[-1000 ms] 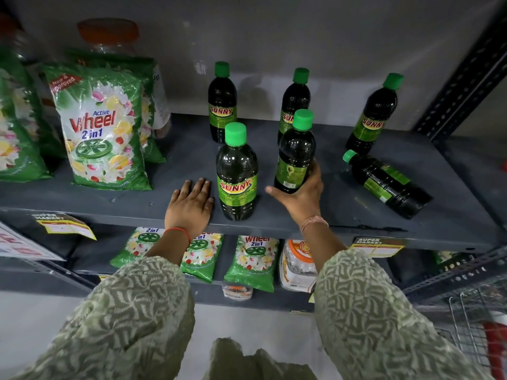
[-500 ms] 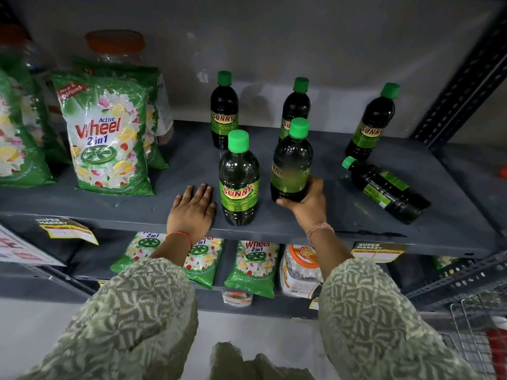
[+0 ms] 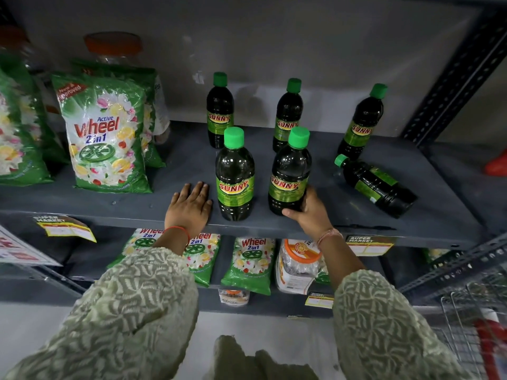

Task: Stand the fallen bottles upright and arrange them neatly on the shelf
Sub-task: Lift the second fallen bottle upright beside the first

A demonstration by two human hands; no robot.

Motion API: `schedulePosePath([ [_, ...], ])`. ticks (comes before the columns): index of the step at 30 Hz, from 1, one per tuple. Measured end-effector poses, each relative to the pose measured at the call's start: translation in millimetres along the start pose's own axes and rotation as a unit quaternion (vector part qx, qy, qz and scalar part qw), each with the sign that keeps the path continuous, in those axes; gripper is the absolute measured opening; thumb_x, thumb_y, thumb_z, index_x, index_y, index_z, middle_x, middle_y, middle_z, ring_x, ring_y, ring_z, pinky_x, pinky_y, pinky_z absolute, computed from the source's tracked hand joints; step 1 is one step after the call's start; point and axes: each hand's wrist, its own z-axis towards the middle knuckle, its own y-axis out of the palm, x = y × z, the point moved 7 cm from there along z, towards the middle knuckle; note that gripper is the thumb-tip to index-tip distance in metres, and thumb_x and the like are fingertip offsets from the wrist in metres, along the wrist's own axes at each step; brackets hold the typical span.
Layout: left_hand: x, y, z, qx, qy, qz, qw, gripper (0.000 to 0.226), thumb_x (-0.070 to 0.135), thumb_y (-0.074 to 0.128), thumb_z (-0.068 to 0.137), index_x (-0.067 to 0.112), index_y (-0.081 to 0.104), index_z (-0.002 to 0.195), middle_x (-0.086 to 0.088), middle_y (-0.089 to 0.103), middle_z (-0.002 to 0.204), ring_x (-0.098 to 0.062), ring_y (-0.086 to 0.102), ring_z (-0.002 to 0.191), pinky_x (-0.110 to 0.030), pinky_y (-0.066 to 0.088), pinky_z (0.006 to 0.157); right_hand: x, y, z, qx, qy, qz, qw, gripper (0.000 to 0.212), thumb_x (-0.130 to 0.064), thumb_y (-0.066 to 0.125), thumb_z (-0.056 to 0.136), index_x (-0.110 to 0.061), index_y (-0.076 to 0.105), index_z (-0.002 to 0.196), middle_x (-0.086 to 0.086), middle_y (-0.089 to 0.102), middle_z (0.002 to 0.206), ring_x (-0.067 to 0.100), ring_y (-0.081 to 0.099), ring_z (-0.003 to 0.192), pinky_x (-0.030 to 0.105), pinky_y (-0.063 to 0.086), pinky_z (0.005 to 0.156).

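The right hand (image 3: 310,212) has turned the front right bottle (image 3: 290,176) about its own axis; a second ago the label faced away toward 3 o'clock and showed only plain green, half a second ago it was a blur, and now the red and yellow SUNNY lettering faces the front, matching the front left bottle (image 3: 235,176); the bottle leaned toward 1 o'clock before and now stands closer to upright; the hand's grip has slipped lower, fingers round the base at its 5 o'clock side, thumb under the bottom edge.
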Motion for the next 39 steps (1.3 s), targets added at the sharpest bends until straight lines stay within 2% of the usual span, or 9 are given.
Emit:
schedulePosePath([
  [14, 7.2, -2.6, -2.0, 0.001, -0.017, -0.033, 0.999, 0.050, 0.027, 0.024, 0.097, 0.014, 0.014, 0.145, -0.003, 0.011, 0.158, -0.026, 0.006, 0.146, -0.040, 0.007, 0.119, 1.3, 1.3, -21.4, -0.056, -0.031, 0.035, 0.997, 0.063, 0.005, 0.067, 0.072, -0.018, 0.033, 0.119, 0.008, 0.049, 0.121, 0.024, 0.047, 0.119, 0.054, 0.036, 0.107],
  [19, 14.6, -3.5, -0.9, 0.020, -0.007, -0.054, 0.998, 0.051, 0.019, 0.028, 0.095, 0.007, 0.019, 0.143, -0.011, 0.017, 0.156, -0.027, 0.012, 0.145, -0.040, 0.010, 0.119, -1.3, 0.0, -27.4, -0.039, -0.029, 0.102, 0.994, 0.096, -0.024, 0.071, 0.064, -0.009, 0.014, 0.140, 0.010, 0.034, 0.145, 0.023, 0.036, 0.134, 0.042, 0.032, 0.111],
  [21, 15.9, -1.8, -3.6, 0.031, -0.004, -0.053, 0.998, 0.050, 0.022, 0.028, 0.096, 0.009, 0.020, 0.143, -0.009, 0.020, 0.156, -0.027, 0.013, 0.145, -0.040, 0.011, 0.120, -2.1, -8.5, -33.7, 0.028, -0.041, 0.105, 0.993, 0.089, -0.030, 0.065, 0.073, -0.008, 0.014, 0.142, 0.014, 0.029, 0.149, 0.025, 0.032, 0.137, 0.040, 0.031, 0.112],
  [24, 19.1, 1.6, -10.2, 0.050, -0.004, -0.049, 0.997, 0.049, 0.023, 0.028, 0.096, 0.011, 0.023, 0.143, -0.008, 0.023, 0.155, -0.026, 0.015, 0.144, -0.040, 0.012, 0.119, -14.9, -36.7, -42.9, 0.177, -0.098, -0.047, 0.978, 0.055, -0.028, 0.053, 0.088, -0.002, 0.036, 0.133, 0.019, 0.040, 0.141, 0.032, 0.038, 0.131, 0.038, 0.032, 0.109],
  [27, 21.2, 1.9, -12.7, 0.064, -0.008, -0.051, 0.997, 0.049, 0.024, 0.028, 0.095, 0.012, 0.024, 0.142, -0.007, 0.024, 0.155, -0.026, 0.016, 0.144, -0.040, 0.013, 0.119, -35.5, -68.1, -36.7, 0.297, -0.128, -0.306, 0.895, 0.050, -0.030, 0.052, 0.085, 0.002, 0.046, 0.123, 0.024, 0.036, 0.143, 0.042, 0.033, 0.132, 0.047, 0.027, 0.109],
  [32, 23.3, 1.0, -14.4, 0.075, -0.024, -0.056, 0.995, 0.049, 0.021, 0.030, 0.095, 0.011, 0.026, 0.142, -0.008, 0.026, 0.154, -0.026, 0.018, 0.144, -0.040, 0.014, 0.119, -18.9, -120.6, 3.4, 0.222, 0.095, -0.457, 0.856, 0.091, -0.046, 0.061, 0.076, 0.000, 0.017, 0.141, 0.026, 0.002, 0.154, 0.043, -0.001, 0.142, 0.053, 0.001, 0.115],
  [34, 24.0, 1.5, -15.1, 0.075, -0.026, -0.054, 0.995, 0.049, 0.021, 0.030, 0.095, 0.011, 0.025, 0.142, -0.008, 0.026, 0.154, -0.026, 0.018, 0.144, -0.040, 0.014, 0.119, -7.8, -131.5, 10.3, 0.178, 0.158, -0.485, 0.842, 0.096, -0.044, 0.062, 0.076, -0.002, 0.009, 0.143, 0.028, 0.004, 0.153, 0.043, 0.002, 0.142, 0.054, 0.003, 0.114],
  [36, 24.0, 2.1, -15.4, 0.074, -0.026, -0.049, 0.996, 0.049, 0.021, 0.030, 0.095, 0.011, 0.025, 0.142, -0.008, 0.027, 0.154, -0.026, 0.018, 0.144, -0.040, 0.014, 0.119, -8.4, -135.3, 14.6, 0.178, 0.153, -0.516, 0.824, 0.092, -0.035, 0.064, 0.076, 0.000, 0.010, 0.142, 0.030, 0.018, 0.149, 0.043, 0.016, 0.137, 0.050, 0.016, 0.111],
  [39, 23.7, 0.5, -15.9, 0.083, -0.024, -0.050, 0.995, 0.048, 0.019, 0.032, 0.094, 0.011, 0.026, 0.142, -0.010, 0.029, 0.153, -0.027, 0.020, 0.143, -0.041, 0.016, 0.119, -21.3, -138.2, 18.8, 0.210, 0.118, -0.543, 0.804, 0.073, -0.021, 0.067, 0.071, 0.004, 0.034, 0.132, 0.027, 0.036, 0.134, 0.039, 0.033, 0.121, 0.041, 0.028, 0.099],
])
